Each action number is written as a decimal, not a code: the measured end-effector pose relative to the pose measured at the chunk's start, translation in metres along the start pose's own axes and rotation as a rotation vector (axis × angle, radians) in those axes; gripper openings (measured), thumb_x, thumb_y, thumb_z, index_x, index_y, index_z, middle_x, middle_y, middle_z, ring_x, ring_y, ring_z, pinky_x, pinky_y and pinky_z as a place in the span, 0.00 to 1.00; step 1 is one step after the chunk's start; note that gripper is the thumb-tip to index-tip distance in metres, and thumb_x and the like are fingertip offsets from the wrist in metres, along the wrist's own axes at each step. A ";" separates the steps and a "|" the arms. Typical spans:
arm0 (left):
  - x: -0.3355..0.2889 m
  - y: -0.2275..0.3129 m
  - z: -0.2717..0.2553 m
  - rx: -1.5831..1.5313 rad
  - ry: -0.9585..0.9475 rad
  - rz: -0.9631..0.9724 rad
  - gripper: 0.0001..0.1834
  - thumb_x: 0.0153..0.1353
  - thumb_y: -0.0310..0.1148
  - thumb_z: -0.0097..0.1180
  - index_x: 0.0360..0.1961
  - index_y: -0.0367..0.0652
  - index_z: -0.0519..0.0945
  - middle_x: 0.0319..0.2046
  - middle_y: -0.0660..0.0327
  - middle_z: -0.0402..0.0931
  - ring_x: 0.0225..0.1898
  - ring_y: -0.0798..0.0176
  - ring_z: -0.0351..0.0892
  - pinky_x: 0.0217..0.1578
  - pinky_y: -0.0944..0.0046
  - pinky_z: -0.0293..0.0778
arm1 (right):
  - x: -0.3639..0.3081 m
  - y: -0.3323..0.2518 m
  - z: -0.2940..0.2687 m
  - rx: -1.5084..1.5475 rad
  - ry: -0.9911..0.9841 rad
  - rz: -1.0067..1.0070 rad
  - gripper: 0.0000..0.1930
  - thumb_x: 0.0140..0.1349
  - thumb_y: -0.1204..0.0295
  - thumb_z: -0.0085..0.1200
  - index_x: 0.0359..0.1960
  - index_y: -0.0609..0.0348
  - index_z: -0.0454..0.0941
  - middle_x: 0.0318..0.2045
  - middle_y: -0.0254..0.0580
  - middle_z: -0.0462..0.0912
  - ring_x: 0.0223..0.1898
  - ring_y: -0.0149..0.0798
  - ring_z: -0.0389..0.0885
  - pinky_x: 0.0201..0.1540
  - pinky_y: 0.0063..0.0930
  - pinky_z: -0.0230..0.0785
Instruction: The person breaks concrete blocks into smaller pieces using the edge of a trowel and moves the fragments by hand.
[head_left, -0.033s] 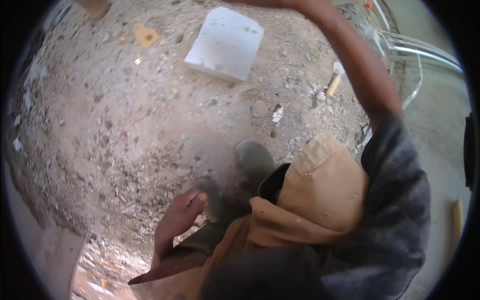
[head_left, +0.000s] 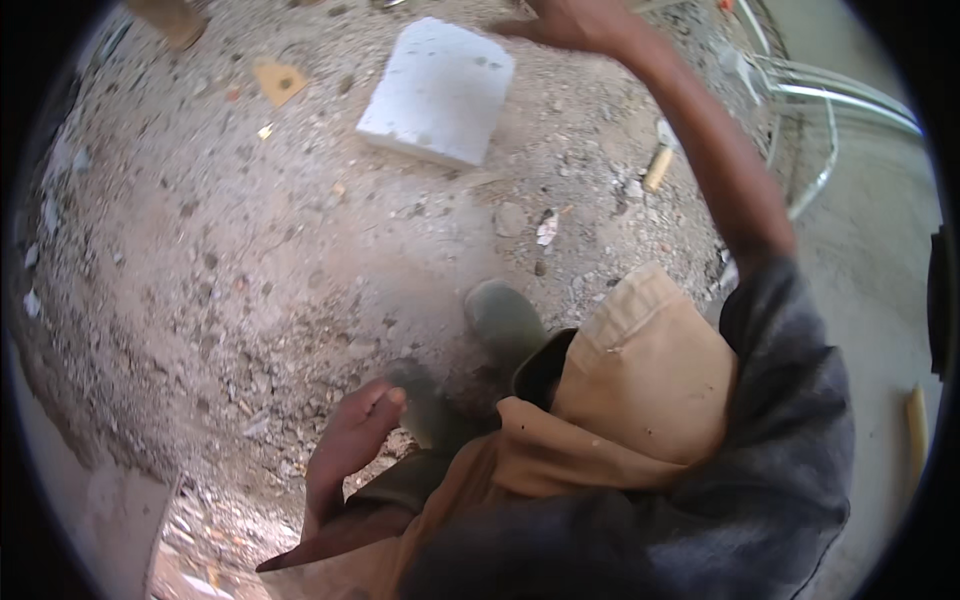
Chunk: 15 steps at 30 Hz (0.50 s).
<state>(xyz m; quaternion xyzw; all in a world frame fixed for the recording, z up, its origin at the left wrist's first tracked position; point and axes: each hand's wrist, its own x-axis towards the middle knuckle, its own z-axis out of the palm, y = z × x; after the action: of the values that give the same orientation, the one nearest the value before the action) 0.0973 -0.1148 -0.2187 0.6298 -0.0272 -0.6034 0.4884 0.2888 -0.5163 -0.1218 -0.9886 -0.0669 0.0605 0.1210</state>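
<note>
My right arm stretches far forward, and my right hand (head_left: 575,25) is at the top edge, partly cut off. One digit points left, stretched out, beside the upper right corner of a white block (head_left: 435,95); a narrow gap seems to lie between them. Nothing shows in the visible part of that hand. The block lies flat on the rubble ground, its top pitted with a few dark spots. My left hand (head_left: 355,430) is held low near my knee, fingers curled in and thumb laid over them, with nothing seen in it.
Loose stones and dust cover the ground (head_left: 300,250). A trowel-like tool with a pale handle (head_left: 658,168) lies right of the block. Farther right, pale conduits (head_left: 850,100) run over grey concrete. A tan piece with a hole (head_left: 279,82) lies left of the block. A post (head_left: 170,20) stands far left.
My right hand has come further into view, down and toward the block's corner. The whole scene has shifted slightly left. My left hand keeps its curled pose.
</note>
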 end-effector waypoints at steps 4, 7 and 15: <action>0.015 0.008 -0.005 0.015 0.102 -0.042 0.16 0.68 0.42 0.46 0.29 0.41 0.73 0.19 0.71 0.65 0.20 0.76 0.61 0.20 0.72 0.60 | -0.177 0.178 0.084 -0.033 -0.064 0.805 0.28 0.49 0.54 0.60 0.37 0.72 0.75 0.37 0.64 0.80 0.41 0.56 0.81 0.45 0.45 0.72; 0.020 0.011 -0.013 -0.052 0.149 -0.075 0.15 0.68 0.40 0.45 0.28 0.42 0.71 0.17 0.71 0.62 0.18 0.77 0.58 0.18 0.72 0.56 | -0.294 0.233 0.146 -0.003 0.087 1.252 0.29 0.48 0.50 0.61 0.33 0.71 0.76 0.34 0.64 0.81 0.40 0.57 0.81 0.43 0.46 0.72; 0.027 0.002 -0.023 -0.200 0.310 -0.123 0.16 0.69 0.43 0.47 0.25 0.47 0.66 0.15 0.74 0.57 0.15 0.80 0.52 0.14 0.75 0.48 | -0.293 0.232 0.183 0.209 0.272 1.601 0.39 0.51 0.48 0.57 0.52 0.73 0.65 0.47 0.66 0.77 0.52 0.57 0.76 0.53 0.41 0.68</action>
<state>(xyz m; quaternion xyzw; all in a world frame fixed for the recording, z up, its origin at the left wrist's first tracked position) 0.1238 -0.1196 -0.2414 0.6640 0.1469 -0.5276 0.5091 0.0029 -0.7397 -0.3251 -0.7192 0.6804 0.0142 0.1397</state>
